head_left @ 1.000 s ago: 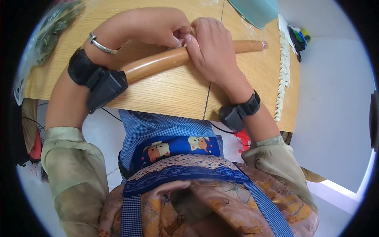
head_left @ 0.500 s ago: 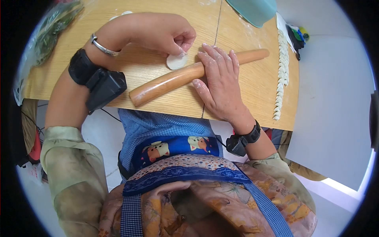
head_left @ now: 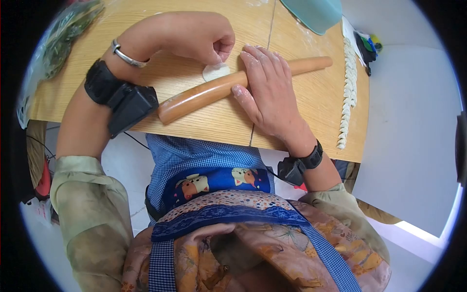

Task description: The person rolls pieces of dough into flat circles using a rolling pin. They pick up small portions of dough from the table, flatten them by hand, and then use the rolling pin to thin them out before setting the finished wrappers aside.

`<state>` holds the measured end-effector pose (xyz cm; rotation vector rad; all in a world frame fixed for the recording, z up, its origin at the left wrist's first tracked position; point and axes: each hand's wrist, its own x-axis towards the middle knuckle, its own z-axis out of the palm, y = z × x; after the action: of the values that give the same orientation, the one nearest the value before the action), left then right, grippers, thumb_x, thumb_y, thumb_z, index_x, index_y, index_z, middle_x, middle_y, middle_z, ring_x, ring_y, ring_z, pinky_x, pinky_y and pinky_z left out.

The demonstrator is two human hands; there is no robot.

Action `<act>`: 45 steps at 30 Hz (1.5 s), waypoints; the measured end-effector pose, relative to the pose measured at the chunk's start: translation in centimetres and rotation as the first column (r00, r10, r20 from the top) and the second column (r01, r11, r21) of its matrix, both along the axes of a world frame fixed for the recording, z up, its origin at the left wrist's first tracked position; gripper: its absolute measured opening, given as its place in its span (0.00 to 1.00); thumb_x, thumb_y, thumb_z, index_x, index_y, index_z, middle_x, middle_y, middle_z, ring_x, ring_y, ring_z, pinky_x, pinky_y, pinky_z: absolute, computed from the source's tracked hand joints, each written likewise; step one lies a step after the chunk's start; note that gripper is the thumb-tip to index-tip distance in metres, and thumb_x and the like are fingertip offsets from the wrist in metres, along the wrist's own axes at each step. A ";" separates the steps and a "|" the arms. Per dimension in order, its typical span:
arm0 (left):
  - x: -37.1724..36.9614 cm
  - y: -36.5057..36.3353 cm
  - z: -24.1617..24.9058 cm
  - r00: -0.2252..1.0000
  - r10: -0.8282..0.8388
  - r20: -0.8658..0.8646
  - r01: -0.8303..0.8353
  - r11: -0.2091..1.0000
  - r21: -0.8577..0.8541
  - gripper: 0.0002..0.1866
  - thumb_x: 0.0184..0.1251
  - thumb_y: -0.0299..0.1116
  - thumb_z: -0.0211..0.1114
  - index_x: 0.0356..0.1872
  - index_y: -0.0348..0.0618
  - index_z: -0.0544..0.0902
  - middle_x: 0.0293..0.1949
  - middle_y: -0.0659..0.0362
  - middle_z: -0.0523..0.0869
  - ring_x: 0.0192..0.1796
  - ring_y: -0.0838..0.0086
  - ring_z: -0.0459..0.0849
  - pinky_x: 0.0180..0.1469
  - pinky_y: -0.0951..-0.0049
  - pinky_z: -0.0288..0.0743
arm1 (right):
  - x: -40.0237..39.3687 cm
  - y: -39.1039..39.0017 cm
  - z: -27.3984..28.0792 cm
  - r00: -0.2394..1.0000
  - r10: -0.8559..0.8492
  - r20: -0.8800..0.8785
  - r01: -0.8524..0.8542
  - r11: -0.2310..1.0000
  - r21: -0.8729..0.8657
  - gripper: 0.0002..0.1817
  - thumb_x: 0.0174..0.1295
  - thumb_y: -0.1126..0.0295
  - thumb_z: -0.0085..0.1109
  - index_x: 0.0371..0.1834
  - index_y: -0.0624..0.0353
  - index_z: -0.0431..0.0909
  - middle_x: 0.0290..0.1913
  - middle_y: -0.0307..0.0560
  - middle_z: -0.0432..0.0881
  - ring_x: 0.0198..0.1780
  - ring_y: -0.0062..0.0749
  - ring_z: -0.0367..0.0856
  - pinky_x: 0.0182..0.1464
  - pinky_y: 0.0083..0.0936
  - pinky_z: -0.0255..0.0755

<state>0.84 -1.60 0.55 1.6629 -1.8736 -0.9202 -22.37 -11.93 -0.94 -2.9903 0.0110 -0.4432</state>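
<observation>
My left hand [head_left: 206, 36] is closed, its thumb and fingertips pinching the far edge of a small round dough wrapper [head_left: 214, 73]. The white, thin-looking disc lies on the wooden table, its near edge against a rolling pin [head_left: 202, 96]. That pin is plain wood and slants across the table, with its right end farther away. Over its middle rests my right hand [head_left: 270, 92], thumb on the near side and flour-dusted fingers reaching across the top. Part of the pin is hidden beneath the palm.
A long row of small white dough pieces [head_left: 347, 92] runs along the table's right side. At the far edge stands a teal bowl [head_left: 318, 14]. A clear plastic bag with something green [head_left: 61, 48] lies at the left. Flour dusts the tabletop [head_left: 311, 117].
The rolling pin and my right hand have shifted slightly away from me, and the pin now meets the wrapper's near edge. My left hand has moved slightly left and away, still pinching the wrapper.
</observation>
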 end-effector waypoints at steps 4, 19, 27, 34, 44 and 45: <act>0.1 0.0 0.1 0.999 -0.021 -0.035 0.020 1.000 -0.006 0.07 0.63 0.28 0.71 0.33 0.35 0.84 0.26 0.59 0.84 0.30 0.76 0.80 0.36 0.72 0.75 | 1.0 -0.3 -0.1 1.000 0.012 0.005 -0.012 1.000 -0.007 0.33 0.73 0.51 0.56 0.67 0.71 0.72 0.69 0.66 0.75 0.73 0.61 0.70 0.77 0.56 0.56; 0.5 0.0 0.1 0.999 -0.019 -0.038 0.019 1.000 -0.006 0.10 0.64 0.31 0.69 0.36 0.34 0.83 0.29 0.55 0.84 0.34 0.72 0.80 0.41 0.68 0.76 | 3.7 -1.8 -0.9 0.989 0.057 0.137 -0.056 0.998 -0.009 0.34 0.71 0.50 0.56 0.67 0.72 0.74 0.67 0.67 0.77 0.71 0.63 0.72 0.75 0.53 0.61; -2.1 2.5 -0.8 0.979 0.195 -0.052 -0.197 0.979 -0.044 0.06 0.67 0.28 0.67 0.38 0.37 0.82 0.31 0.63 0.81 0.35 0.80 0.78 0.40 0.76 0.74 | 0.5 -2.3 -0.7 0.971 0.173 0.163 -0.182 0.983 0.039 0.28 0.70 0.54 0.59 0.62 0.68 0.76 0.65 0.61 0.78 0.68 0.57 0.74 0.73 0.52 0.63; -4.5 3.0 -1.6 0.911 0.297 -0.287 -0.336 0.937 -0.097 0.05 0.71 0.27 0.66 0.40 0.36 0.81 0.32 0.69 0.78 0.36 0.84 0.75 0.41 0.79 0.72 | 0.4 -2.6 -0.7 0.984 0.108 0.140 -0.141 0.957 0.252 0.23 0.72 0.57 0.57 0.58 0.67 0.81 0.62 0.56 0.82 0.66 0.55 0.76 0.68 0.51 0.67; -3.8 3.0 -2.5 0.884 0.351 -0.309 -0.381 0.924 -0.043 0.07 0.75 0.27 0.64 0.44 0.32 0.82 0.37 0.67 0.82 0.40 0.85 0.76 0.45 0.79 0.74 | 2.4 -2.5 -1.0 0.968 0.165 0.190 -0.152 0.985 -0.081 0.34 0.72 0.50 0.55 0.65 0.73 0.76 0.65 0.67 0.79 0.69 0.59 0.75 0.74 0.51 0.64; -3.6 2.9 -2.5 0.896 0.340 -0.287 -0.370 0.927 -0.058 0.07 0.75 0.27 0.64 0.45 0.32 0.82 0.38 0.66 0.83 0.40 0.84 0.77 0.45 0.79 0.74 | 2.8 -2.6 -0.9 0.966 0.178 0.185 -0.167 0.983 -0.075 0.34 0.71 0.50 0.55 0.65 0.74 0.76 0.64 0.68 0.80 0.69 0.59 0.76 0.74 0.51 0.64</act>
<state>-2.73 1.33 -1.92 1.6433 -1.3544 -0.8236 -19.55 -14.52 -1.81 -2.9567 -0.2822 -0.7184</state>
